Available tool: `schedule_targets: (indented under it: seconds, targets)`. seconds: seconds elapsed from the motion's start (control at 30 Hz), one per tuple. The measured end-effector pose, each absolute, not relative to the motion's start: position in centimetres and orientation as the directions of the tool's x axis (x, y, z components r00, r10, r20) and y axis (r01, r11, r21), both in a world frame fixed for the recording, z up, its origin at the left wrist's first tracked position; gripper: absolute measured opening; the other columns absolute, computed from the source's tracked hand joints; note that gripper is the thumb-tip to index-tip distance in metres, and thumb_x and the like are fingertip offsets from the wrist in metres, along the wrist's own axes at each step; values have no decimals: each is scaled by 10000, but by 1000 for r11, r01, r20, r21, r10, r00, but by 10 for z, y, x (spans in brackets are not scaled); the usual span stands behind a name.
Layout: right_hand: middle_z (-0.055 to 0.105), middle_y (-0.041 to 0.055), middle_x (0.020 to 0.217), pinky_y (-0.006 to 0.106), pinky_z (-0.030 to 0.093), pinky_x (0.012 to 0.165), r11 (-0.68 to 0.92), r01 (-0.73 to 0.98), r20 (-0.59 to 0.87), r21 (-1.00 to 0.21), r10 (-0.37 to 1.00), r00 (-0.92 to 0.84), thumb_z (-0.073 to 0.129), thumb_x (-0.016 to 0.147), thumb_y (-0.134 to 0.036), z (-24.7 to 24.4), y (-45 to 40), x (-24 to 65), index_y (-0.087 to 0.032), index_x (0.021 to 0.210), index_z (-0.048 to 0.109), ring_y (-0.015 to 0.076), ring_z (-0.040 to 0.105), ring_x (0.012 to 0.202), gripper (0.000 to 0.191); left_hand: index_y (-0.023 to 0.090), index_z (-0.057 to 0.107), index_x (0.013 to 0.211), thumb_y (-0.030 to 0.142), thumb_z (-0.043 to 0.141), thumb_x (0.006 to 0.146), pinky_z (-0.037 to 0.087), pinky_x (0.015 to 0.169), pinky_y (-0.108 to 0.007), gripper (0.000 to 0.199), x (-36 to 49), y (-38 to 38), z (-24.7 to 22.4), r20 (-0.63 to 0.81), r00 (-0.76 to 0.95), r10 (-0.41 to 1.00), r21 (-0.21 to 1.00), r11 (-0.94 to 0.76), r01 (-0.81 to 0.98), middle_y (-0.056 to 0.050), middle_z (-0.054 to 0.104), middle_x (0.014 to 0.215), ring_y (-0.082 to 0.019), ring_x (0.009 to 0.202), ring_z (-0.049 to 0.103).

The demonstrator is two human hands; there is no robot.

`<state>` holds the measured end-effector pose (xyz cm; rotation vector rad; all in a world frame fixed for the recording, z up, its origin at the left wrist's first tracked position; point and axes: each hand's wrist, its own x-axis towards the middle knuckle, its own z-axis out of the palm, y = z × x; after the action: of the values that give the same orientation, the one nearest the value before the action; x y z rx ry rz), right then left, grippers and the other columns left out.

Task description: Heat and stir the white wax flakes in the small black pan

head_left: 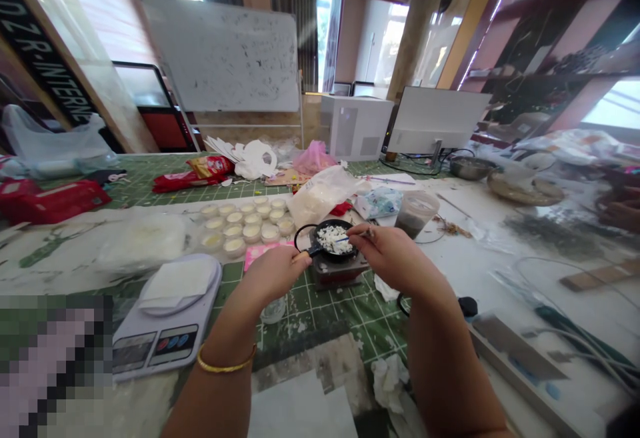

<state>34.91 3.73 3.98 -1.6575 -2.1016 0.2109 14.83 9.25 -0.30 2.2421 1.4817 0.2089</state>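
A small black frying pan (326, 256) rests on a little dark hot plate (340, 273) in the middle of the table. White flakes or chips (333, 237) fill the pan. My left hand (280, 271) is closed around the pan's handle, at the pan's left front side. At the pan's right rim, my right hand (383, 255) pinches a thin stick (343, 239), whose tip lies among the white flakes. The fingers of my right hand hide most of that stick.
Several small cups of pale wax-like filling (234, 231) stand left of the pan. A white kitchen scale (200, 318) with paper on it sits nearer. Behind are a plastic bag of white material (323, 193) and a plastic tub (416, 215). A power strip (520, 371) lies at right.
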Motion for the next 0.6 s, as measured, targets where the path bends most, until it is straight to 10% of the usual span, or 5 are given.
schedule_targets:
  seconds: [0.6]
  targets:
    - [662,28,817,229,367,680,186,861,237,-474,968,-79,416,846,-297,26,64,355,-203,902,646,141,581,762,255,166,501,605,490,307,804,261,536,-255,427,148,93,-4,-105,422,900,447,-337,829,-48,602,668,-146,598,490]
